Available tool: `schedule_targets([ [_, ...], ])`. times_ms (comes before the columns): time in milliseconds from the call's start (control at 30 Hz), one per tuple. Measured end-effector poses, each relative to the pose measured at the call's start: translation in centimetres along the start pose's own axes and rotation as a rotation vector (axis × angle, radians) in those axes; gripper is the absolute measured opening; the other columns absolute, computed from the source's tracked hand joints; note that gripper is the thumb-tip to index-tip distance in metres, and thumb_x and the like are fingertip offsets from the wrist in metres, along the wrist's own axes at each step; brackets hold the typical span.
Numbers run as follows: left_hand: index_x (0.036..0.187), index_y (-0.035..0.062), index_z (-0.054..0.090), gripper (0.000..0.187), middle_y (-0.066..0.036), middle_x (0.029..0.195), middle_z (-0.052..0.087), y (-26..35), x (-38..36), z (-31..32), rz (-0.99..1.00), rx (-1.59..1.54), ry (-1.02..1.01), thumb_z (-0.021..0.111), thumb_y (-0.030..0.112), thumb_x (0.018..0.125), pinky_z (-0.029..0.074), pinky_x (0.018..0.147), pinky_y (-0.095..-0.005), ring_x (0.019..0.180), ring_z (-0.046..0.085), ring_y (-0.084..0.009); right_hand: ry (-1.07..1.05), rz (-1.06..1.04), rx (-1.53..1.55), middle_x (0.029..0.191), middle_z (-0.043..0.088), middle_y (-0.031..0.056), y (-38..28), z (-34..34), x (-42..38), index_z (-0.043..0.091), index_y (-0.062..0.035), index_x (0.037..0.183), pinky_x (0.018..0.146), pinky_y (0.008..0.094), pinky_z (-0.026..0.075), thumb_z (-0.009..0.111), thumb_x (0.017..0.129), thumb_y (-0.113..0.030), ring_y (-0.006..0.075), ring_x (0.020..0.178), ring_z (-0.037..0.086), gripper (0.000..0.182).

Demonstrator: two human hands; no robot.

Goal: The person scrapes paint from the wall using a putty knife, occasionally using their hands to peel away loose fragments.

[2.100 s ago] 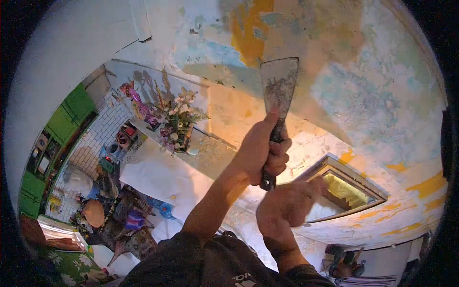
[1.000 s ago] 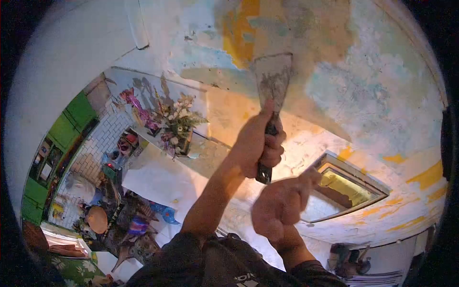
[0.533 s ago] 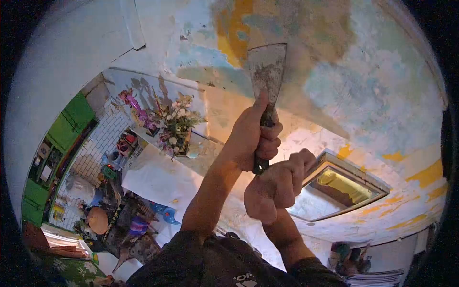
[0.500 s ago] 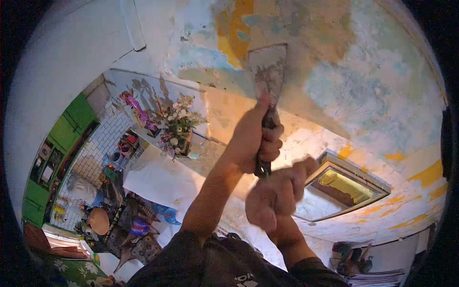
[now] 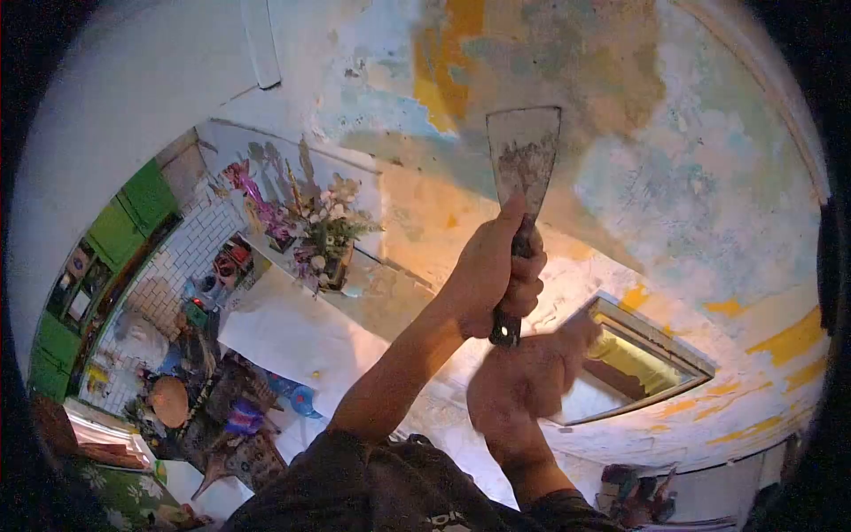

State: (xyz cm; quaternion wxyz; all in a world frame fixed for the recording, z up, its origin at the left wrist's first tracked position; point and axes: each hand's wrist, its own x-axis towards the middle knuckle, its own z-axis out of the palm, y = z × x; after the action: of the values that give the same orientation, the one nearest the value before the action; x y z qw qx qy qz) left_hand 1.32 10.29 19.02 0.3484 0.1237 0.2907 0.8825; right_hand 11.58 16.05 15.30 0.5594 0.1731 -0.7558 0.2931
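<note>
My left hand point(image 5: 502, 270) is wrapped round the dark handle of a putty knife point(image 5: 523, 160), with the thumb laid up along the base of the blade. The wide metal blade, smeared with brownish residue, points up in front of the patchy painted surface point(image 5: 620, 177). Right below the handle's end is my right hand point(image 5: 523, 377). Motion smears its fingers, which look partly bent.
Peeling orange, blue and white paint covers the surface overhead. A framed opening point(image 5: 643, 359) with yellow inside is at right. A flower arrangement point(image 5: 328, 226) stands at left, near green cabinets point(image 5: 124, 222), white tiles and a cluttered area with a round wooden-looking item point(image 5: 169, 401).
My left hand and the putty knife have shifted right and slightly down in view. My right hand has also moved slightly right and stays close to the handle's end.
</note>
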Motion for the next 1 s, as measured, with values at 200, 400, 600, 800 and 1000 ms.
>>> schedule_targets([
  [200,0.07,0.018,0.04,0.046,0.007,0.046,0.023,0.4,-0.4,-0.1,-0.026,-0.071,-0.113,0.036,0.058,0.09,0.012,0.03,-0.0234,0.032,0.016,-0.0047,-0.287,0.208,0.007,0.088,0.039,0.0099,5.6,-1.8,-7.3,0.04,-0.0096,0.075,0.09,0.0397,0.028,0.042,0.078,-0.05,0.0277,0.085,0.036,0.04],
  [400,0.07,0.0146,0.039,0.049,0.006,0.048,0.024,-0.3,-0.9,0.1,-0.029,-0.045,-0.088,0.039,0.06,0.089,0.014,0.031,-0.0227,0.033,0.019,-0.0052,0.21,-0.049,0.109,0.07,0.037,0.0073,2.2,0.1,-2.2,0.042,-0.0121,0.07,0.078,0.0404,0.032,0.046,0.081,-0.036,0.0263,0.069,0.038,0.027],
  [600,0.073,0.0155,0.043,0.047,0.006,0.047,0.023,-0.4,-0.6,-0.2,-0.011,-0.046,-0.063,0.037,0.058,0.09,0.013,0.031,-0.0231,0.033,0.018,-0.0052,-0.253,0.374,-0.243,0.089,0.042,0.0088,1.5,-1.4,-4.7,0.044,-0.01,0.081,0.08,0.043,0.03,0.034,0.087,-0.049,0.0276,0.084,0.039,0.041],
  [800,0.07,0.0187,0.041,0.045,0.007,0.046,0.022,0.0,-0.2,-0.3,-0.042,-0.064,-0.1,0.036,0.058,0.091,0.013,0.03,-0.0228,0.033,0.018,-0.0047,-0.017,0.188,-0.255,0.084,0.041,0.0096,2.2,0.1,-3.3,0.043,-0.0076,0.081,0.077,0.0331,0.034,0.048,0.082,-0.031,0.0245,0.076,0.041,0.024],
  [1000,0.073,0.0132,0.04,0.048,0.006,0.048,0.024,0.8,-0.3,-0.7,-0.049,-0.096,-0.113,0.039,0.059,0.089,0.015,0.032,-0.023,0.034,0.018,-0.0055,0.308,0.443,-0.209,0.082,0.039,0.0079,4.4,1.1,-5.8,0.043,-0.007,0.077,0.072,0.0439,0.031,0.052,0.081,-0.031,0.0282,0.078,0.039,0.026],
])
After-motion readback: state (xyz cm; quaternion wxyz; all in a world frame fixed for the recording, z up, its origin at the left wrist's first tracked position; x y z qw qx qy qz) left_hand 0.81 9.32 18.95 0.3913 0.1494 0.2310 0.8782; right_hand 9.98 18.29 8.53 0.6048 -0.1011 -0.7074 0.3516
